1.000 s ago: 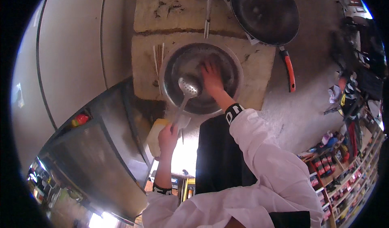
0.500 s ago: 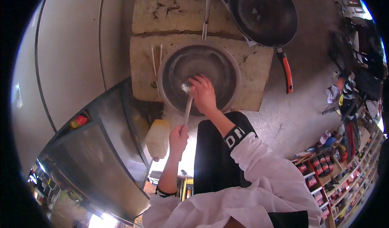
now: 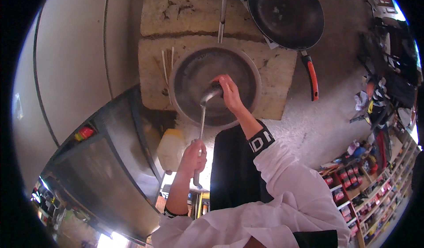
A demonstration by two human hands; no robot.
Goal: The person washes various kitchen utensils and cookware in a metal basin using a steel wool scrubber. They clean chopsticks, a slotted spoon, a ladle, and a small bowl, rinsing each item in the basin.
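Ladle [image 3: 207, 99] over grey basin [image 3: 185, 62], frame centre; right hand [image 3: 230, 93] fingers curled round ladle bowl, rubbing; left hand [image 3: 193, 157] fisted on handle, lower centre; looks mid-wash, rinse probably left; black wok [image 3: 286, 14] upper right, yellow jug [image 3: 171, 147] left of handle

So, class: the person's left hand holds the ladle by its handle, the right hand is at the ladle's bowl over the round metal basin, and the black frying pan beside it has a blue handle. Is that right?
Not quite. In the head view the frying pan has a red-orange handle, not blue. The rest holds: the left hand grips the ladle by its handle, and the right hand is at its bowl over the round metal basin.
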